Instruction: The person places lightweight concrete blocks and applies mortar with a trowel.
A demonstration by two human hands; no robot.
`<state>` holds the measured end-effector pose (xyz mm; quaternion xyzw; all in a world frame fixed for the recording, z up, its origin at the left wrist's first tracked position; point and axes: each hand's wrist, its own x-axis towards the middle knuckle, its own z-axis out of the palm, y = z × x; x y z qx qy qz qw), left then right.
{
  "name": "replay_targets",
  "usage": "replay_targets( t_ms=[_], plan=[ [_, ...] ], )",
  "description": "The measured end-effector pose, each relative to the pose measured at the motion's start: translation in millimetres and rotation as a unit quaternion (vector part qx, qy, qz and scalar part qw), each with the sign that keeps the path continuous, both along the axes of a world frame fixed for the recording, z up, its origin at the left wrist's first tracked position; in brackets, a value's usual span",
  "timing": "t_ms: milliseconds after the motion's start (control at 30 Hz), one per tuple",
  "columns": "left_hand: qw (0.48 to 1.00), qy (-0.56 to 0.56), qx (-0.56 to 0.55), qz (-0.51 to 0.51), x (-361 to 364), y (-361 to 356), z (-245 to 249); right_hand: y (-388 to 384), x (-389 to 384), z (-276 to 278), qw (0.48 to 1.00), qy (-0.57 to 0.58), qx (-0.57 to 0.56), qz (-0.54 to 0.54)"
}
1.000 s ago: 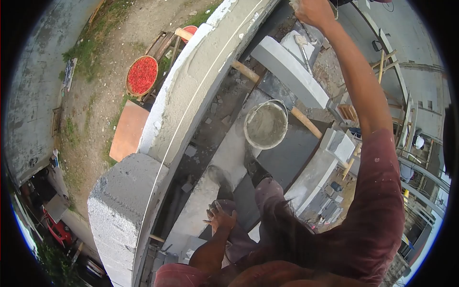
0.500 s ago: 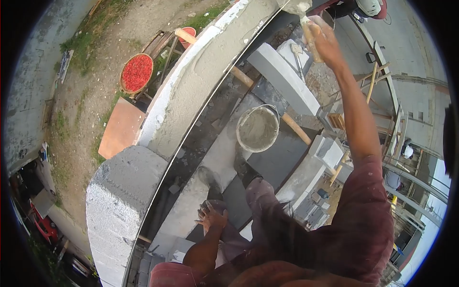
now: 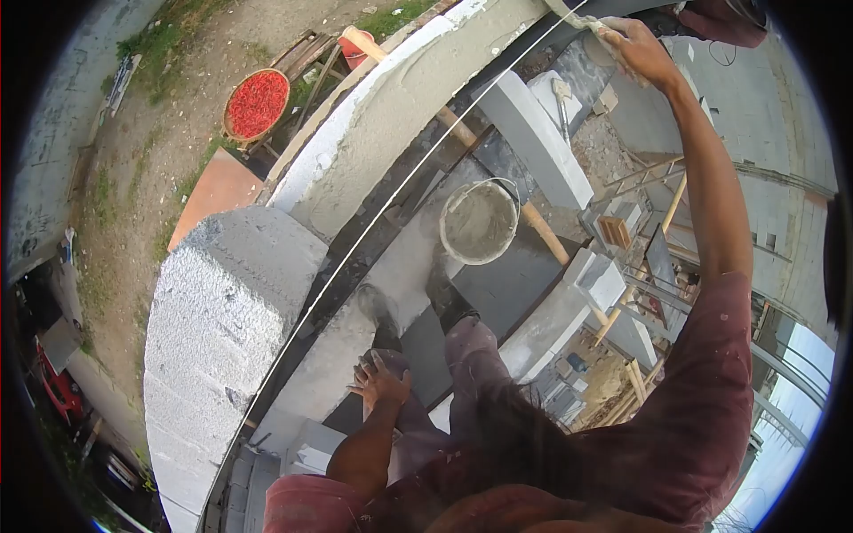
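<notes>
My right hand [image 3: 638, 53], stretched far out at the top, is closed round the handle of a mortar-smeared trowel [image 3: 582, 19]. The trowel's end is close to the far part of the mortar-covered wall top [image 3: 373, 142], partly cut off by the frame; whether it touches cannot be made out. Fingers spread, my left hand [image 3: 380, 382] rests on my left knee with nothing in it. A bucket of grey mortar [image 3: 480, 222] stands by my feet. A taut white string [image 3: 404, 185] runs along the wall's inner side.
Large pale blocks [image 3: 222, 311] sit on the wall at left; another block [image 3: 538, 142] lies beyond the bucket. Wooden poles [image 3: 544, 233] cross the platform. Below, outside the wall, is a basket of red peppers [image 3: 258, 104]. Another person's sleeve [image 3: 724, 25] shows at top right.
My right hand has moved right and slightly down in view, its trowel now turned more sideways. The camera view has shifted a little. My left hand stays on my knee.
</notes>
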<state>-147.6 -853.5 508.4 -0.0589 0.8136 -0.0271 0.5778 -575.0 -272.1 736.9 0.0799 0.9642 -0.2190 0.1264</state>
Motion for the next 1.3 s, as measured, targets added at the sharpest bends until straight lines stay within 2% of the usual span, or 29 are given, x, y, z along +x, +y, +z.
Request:
replay_targets(
  t_ms=[100, 133, 200, 300, 367, 400, 433, 500, 567, 633, 700, 767, 833, 967, 1033, 1167, 1233, 1300],
  plan=[
    [1.000, 0.006, 0.006, 0.011, 6, -4, 3, -36, 22, 5, 0.998, 0.004, 0.006, 0.062],
    [1.000, 0.004, 0.008, 0.018, 6, -5, 5, -77, 35, 24, 0.996, -0.050, -0.019, 0.073],
    [1.000, 0.004, 0.010, 0.028, 7, -8, 3, -111, 64, 11, 0.977, 0.064, 0.023, 0.202],
    [0.999, 0.017, 0.011, 0.032, 12, -9, 2, -160, 93, 10, 0.964, 0.033, 0.039, 0.259],
    [0.999, 0.023, 0.016, 0.030, 9, -10, 5, -190, 105, 14, 0.950, 0.044, 0.101, 0.293],
    [0.999, 0.023, 0.014, 0.031, 9, -11, 5, -201, 106, 20, 0.955, 0.045, 0.157, 0.246],
    [0.999, 0.018, 0.017, 0.033, 10, -12, 5, -195, 102, 16, 0.956, 0.045, 0.155, 0.247],
    [0.999, 0.015, 0.018, 0.038, 16, -16, 2, -163, 82, 4, 0.956, 0.115, 0.197, 0.182],
    [0.998, 0.031, 0.016, 0.059, 23, -20, -1, -158, 75, 5, 0.956, 0.091, 0.200, 0.194],
    [0.997, 0.037, 0.016, 0.060, 24, -19, -5, -171, 91, 1, 0.958, 0.137, 0.148, 0.204],
    [0.998, 0.036, 0.014, 0.057, 31, -22, -2, -230, 119, 10, 0.974, 0.050, 0.061, 0.210],
    [0.998, 0.028, 0.012, 0.053, 29, -19, -4, -273, 146, 4, 0.974, -0.016, 0.035, 0.225],
    [0.998, 0.036, 0.016, 0.048, 27, -17, -5, -303, 162, -1, 0.956, -0.040, 0.060, 0.283],
    [0.998, 0.043, 0.020, 0.042, 31, -20, -6, -295, 164, -18, 0.950, 0.001, 0.073, 0.303],
    [0.998, 0.035, 0.018, 0.039, 30, -17, -6, -275, 165, -22, 0.966, 0.015, 0.119, 0.231],
    [0.998, 0.036, 0.018, 0.039, 36, -19, -10, -269, 177, -30, 0.980, 0.025, 0.118, 0.157],
    [0.999, 0.023, 0.014, 0.033, 29, -15, -7, -295, 195, -33, 0.984, 0.061, 0.025, 0.166],
    [1.000, 0.011, 0.012, 0.022, 22, -11, 1, -312, 213, -48, 0.978, 0.079, 0.007, 0.193]
  ],
)
